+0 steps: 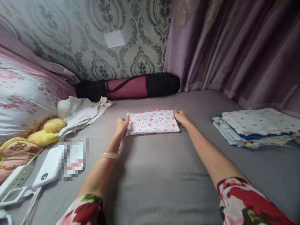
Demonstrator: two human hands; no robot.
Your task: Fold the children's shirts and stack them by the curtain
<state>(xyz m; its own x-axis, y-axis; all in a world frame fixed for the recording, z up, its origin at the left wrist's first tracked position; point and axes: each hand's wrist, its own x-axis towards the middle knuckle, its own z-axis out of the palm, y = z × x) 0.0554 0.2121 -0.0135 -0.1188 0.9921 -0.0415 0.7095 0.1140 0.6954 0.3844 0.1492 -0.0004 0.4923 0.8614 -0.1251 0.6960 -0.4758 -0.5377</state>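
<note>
A folded white cloth [153, 122] with small pink and red hearts and flowers lies in the middle of the grey bed sheet [164, 175]. My left hand [122, 125] pinches its left edge, thumb on top. At the opposite end, my right hand [181, 117] grips the upper right edge, with its fingertips partly hidden by the cloth. The cloth is folded into a wide rectangle, and a bit of pink shows along its far edge.
Folded cloths [260, 125] are stacked at the right. A black and pink long bag [127, 87] lies along the wall. On the left are a pale garment [85, 111], a yellow plush toy [48, 132], a white power bank [50, 165] and a power strip [17, 179] with cables.
</note>
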